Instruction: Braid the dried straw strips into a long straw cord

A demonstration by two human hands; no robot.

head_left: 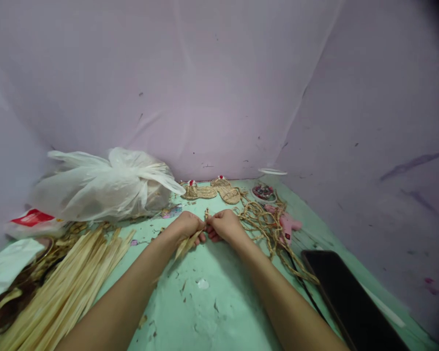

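My left hand point(189, 226) and my right hand point(223, 225) meet at the middle of the green tabletop, both with fingers closed in a pinch. Between them they grip dried straw-coloured strips point(186, 246), whose loose ends hang below my left hand. A short knotted or braided tip point(207, 212) pokes up between the two hands. My fingers hide most of the piece. Beyond the hands lie small woven slippers point(229, 195) with red and white trim. Right of my right hand is a tangle of twisted straw cord point(258, 217).
A tied white plastic bag point(106, 187) stands back left. Long flat straw strips point(66, 287) lie in front of it. To the right are a pink glue gun point(287, 225), a round container of beads point(263, 192) and a black phone-like slab point(346, 297). Walls point(219, 97) enclose the table behind.
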